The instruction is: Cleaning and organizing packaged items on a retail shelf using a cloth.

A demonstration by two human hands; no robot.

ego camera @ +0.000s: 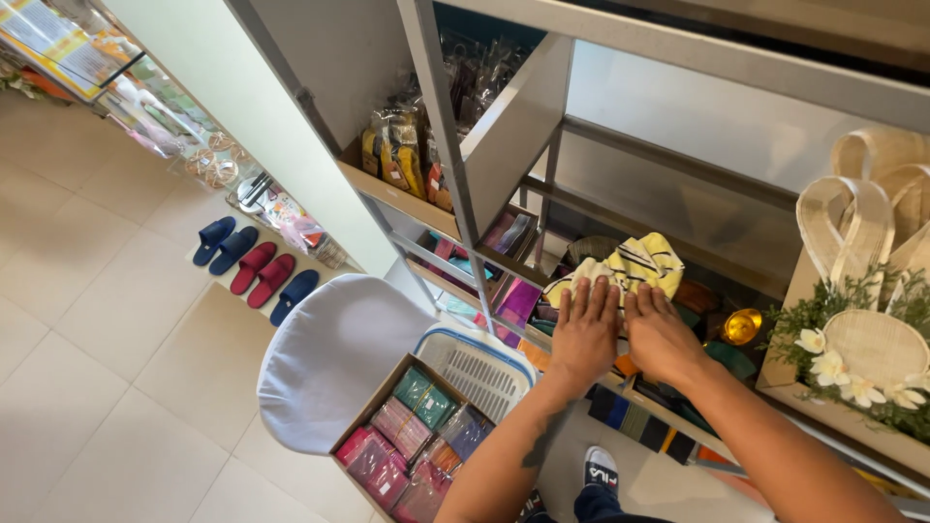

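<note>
Now, from the left: five slippers (pixel 250 266) lie in a row on a mat on the tiled floor, two blue, two red, one blue. Next to them stands a chair (pixel 334 353) with a pale cover, and on its seat sit a cardboard box (pixel 407 441) of wrapped cloths in green, pink and purple and a white plastic basket (pixel 480 368) with a blue rim.

Left hand (pixel 584 329): flat, palm down, fingers straight and close together, pressing on the folded cloth (pixel 635 263). Right hand (pixel 659 332): also flat, palm down, fingers close together, just beside the left hand on the same cloth.

Cloth: yellow and cream with dark stripes, folded, lying on top of a stack on a lower shelf (pixel 639 402) of the metal rack, between the upright post and a small gold bowl (pixel 741 326). Its near edge is hidden under both hands; the items beneath it are in shadow and hard to tell apart.

Further right, woven bags (pixel 862 291) trimmed with white flowers and greenery stand on the shelf, cut off by the frame edge. Packets on the upper shelf (pixel 397 160) are too small to make out.
</note>
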